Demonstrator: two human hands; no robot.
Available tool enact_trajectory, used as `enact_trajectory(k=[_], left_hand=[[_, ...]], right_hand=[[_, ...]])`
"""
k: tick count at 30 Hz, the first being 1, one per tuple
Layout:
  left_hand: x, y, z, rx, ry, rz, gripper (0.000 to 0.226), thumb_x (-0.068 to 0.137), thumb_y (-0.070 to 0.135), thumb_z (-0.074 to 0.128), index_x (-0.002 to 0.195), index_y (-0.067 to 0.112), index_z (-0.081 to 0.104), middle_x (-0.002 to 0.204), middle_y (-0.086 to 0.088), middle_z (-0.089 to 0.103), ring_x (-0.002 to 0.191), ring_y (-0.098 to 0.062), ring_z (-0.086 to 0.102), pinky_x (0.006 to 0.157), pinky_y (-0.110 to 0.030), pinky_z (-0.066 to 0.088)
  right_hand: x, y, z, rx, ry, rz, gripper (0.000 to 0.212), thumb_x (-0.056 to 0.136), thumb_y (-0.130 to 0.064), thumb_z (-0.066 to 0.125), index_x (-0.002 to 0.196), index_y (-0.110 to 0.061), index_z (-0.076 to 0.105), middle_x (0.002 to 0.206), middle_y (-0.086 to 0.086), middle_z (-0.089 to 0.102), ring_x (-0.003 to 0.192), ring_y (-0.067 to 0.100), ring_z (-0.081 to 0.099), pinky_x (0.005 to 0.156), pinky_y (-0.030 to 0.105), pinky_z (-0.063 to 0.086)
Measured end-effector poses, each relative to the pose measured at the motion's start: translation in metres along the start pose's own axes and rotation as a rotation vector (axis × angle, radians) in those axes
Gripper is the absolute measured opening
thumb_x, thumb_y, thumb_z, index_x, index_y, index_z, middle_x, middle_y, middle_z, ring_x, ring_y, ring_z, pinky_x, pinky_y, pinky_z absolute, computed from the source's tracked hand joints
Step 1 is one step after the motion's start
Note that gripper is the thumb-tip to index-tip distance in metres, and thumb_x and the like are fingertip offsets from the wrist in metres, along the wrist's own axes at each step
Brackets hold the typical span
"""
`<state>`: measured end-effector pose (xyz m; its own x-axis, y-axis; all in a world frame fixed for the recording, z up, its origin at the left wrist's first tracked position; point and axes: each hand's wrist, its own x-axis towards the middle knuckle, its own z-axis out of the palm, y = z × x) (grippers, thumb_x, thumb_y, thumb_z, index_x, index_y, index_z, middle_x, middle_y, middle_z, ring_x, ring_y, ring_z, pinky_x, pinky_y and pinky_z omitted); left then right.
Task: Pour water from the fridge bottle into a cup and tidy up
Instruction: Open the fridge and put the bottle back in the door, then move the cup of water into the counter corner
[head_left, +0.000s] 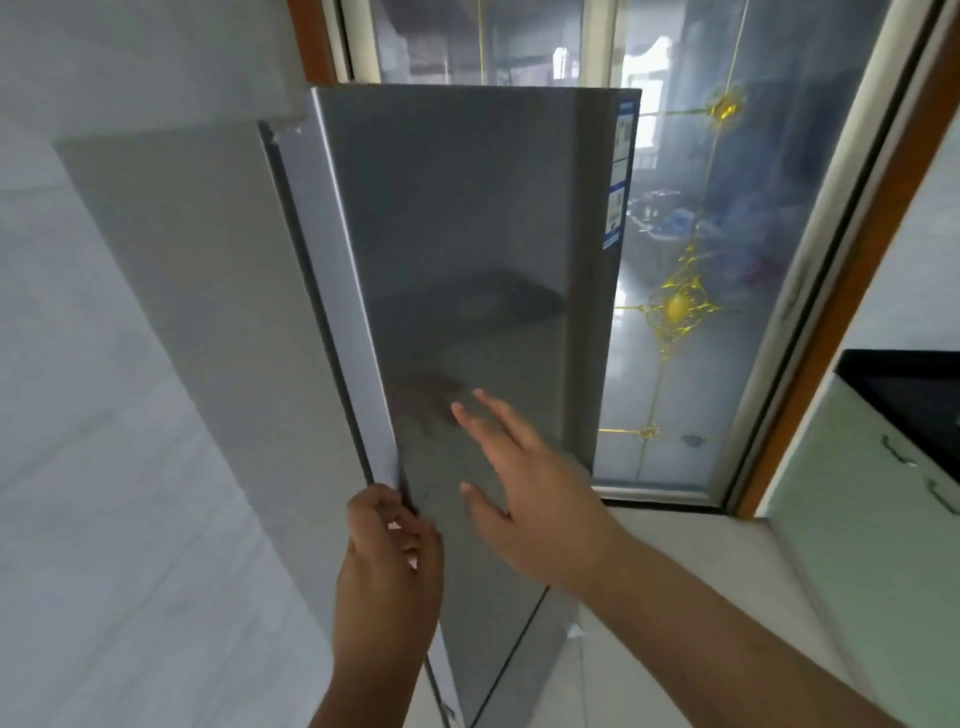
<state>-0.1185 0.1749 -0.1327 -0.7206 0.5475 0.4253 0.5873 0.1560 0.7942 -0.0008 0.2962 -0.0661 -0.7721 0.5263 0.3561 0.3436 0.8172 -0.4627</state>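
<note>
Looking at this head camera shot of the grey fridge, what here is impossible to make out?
- Fridge interior, bottle and cup: hidden behind the grey metal fridge door, head view.
- Left hand fingertips: curled round the door's edge, tips out of sight.
- Right hand: motion-blurred, so contact with the door is uncertain.
- Blue label strip: text too small.
- Room behind the patterned glass panel: hazy with reflections.
- Black countertop: cut off by the right edge.

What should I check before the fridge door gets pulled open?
1. Left hand grips the edge of the fridge door: ok.
2. Right hand has straight fingers and holds nothing: ok.
3. Door open far enough to reach in: not ok.
4. Water bottle inside: cannot tell, interior hidden.
5. Cup ready: cannot tell, none in view.
6. Room for the door to swing toward the glass door: cannot tell.
</note>
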Motion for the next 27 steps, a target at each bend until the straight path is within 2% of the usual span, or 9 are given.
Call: enact_trajectory(k=[3,5,7,10,14,17,21,24,27], left_hand=[[-0.006,0.010,0.011,0.006,-0.076,0.165,0.052,0.084,0.008,0.079,0.116,0.033,0.047,0.104,0.014,0.068,0.084,-0.006,0.070,0.070,-0.028,0.058],[-0.008,0.009,0.032,0.083,-0.215,0.327,0.042,0.086,0.017,0.076,0.122,0.025,0.056,0.115,0.003,0.068,0.099,-0.016,0.065,0.085,-0.031,0.053],[-0.011,0.008,0.062,0.123,-0.474,0.353,0.041,0.089,0.032,0.065,0.127,0.015,0.063,0.123,-0.005,0.066,0.113,-0.020,0.058,0.096,-0.029,0.044],[-0.034,0.024,0.111,0.086,-0.865,0.364,0.032,0.100,0.042,0.058,0.127,0.028,0.066,0.128,0.011,0.060,0.126,-0.019,0.057,0.104,-0.023,0.036],[-0.094,0.085,0.164,-0.050,-1.133,0.522,0.042,0.098,0.066,0.045,0.128,0.041,0.060,0.131,0.024,0.053,0.131,-0.011,0.052,0.110,-0.025,0.036],[-0.150,0.145,0.188,-0.063,-1.260,0.721,0.052,0.100,0.066,0.032,0.136,0.039,0.059,0.141,0.019,0.056,0.136,-0.014,0.050,0.113,-0.033,0.038],[-0.237,0.225,0.196,-0.016,-1.344,1.059,0.047,0.106,0.048,0.035,0.147,0.034,0.052,0.148,0.014,0.052,0.139,-0.014,0.046,0.113,-0.036,0.040],[-0.308,0.265,0.197,-0.026,-1.386,1.256,0.060,0.102,0.056,0.020,0.146,0.033,0.054,0.144,0.014,0.055,0.135,-0.015,0.050,0.105,-0.037,0.047],[-0.382,0.293,0.190,-0.036,-1.438,1.371,0.051,0.106,0.050,0.028,0.145,0.032,0.055,0.143,0.015,0.057,0.134,-0.015,0.051,0.102,-0.036,0.049]], right_hand=[[-0.026,0.016,-0.004,0.058,0.080,0.108,0.059,0.099,-0.036,0.056,0.156,-0.034,0.040,0.163,-0.015,0.036,0.145,0.009,0.042,0.118,0.030,0.039],[-0.058,0.032,-0.009,-0.003,0.143,0.220,0.050,0.098,-0.038,0.056,0.147,-0.028,0.053,0.149,-0.009,0.056,0.135,0.014,0.052,0.113,0.034,0.043],[-0.103,0.050,-0.018,-0.091,0.179,0.391,0.048,0.097,-0.046,0.050,0.140,-0.027,0.060,0.138,-0.008,0.065,0.129,0.016,0.058,0.107,0.040,0.047],[-0.188,0.071,-0.040,-0.196,0.207,0.696,0.049,0.098,-0.056,0.045,0.139,-0.034,0.061,0.142,-0.015,0.062,0.135,0.012,0.053,0.112,0.037,0.042],[-0.311,0.064,-0.086,-0.354,0.267,1.106,0.049,0.102,-0.059,0.044,0.146,-0.039,0.051,0.154,-0.022,0.048,0.144,0.008,0.040,0.118,0.033,0.033],[-0.393,0.038,-0.117,-0.406,0.358,1.373,0.049,0.104,-0.058,0.040,0.149,-0.040,0.047,0.157,-0.022,0.043,0.147,0.009,0.037,0.120,0.031,0.032],[-0.497,-0.006,-0.139,-0.421,0.546,1.659,0.046,0.105,-0.054,0.042,0.148,-0.039,0.048,0.153,-0.020,0.049,0.140,0.009,0.046,0.111,0.028,0.039],[-0.574,-0.040,-0.143,-0.431,0.705,1.838,0.044,0.104,-0.052,0.045,0.144,-0.036,0.050,0.150,-0.018,0.051,0.135,0.011,0.050,0.106,0.031,0.044],[-0.649,-0.076,-0.143,-0.465,0.779,1.973,0.041,0.104,-0.049,0.046,0.141,-0.033,0.050,0.149,-0.018,0.049,0.133,0.013,0.050,0.102,0.030,0.043]])
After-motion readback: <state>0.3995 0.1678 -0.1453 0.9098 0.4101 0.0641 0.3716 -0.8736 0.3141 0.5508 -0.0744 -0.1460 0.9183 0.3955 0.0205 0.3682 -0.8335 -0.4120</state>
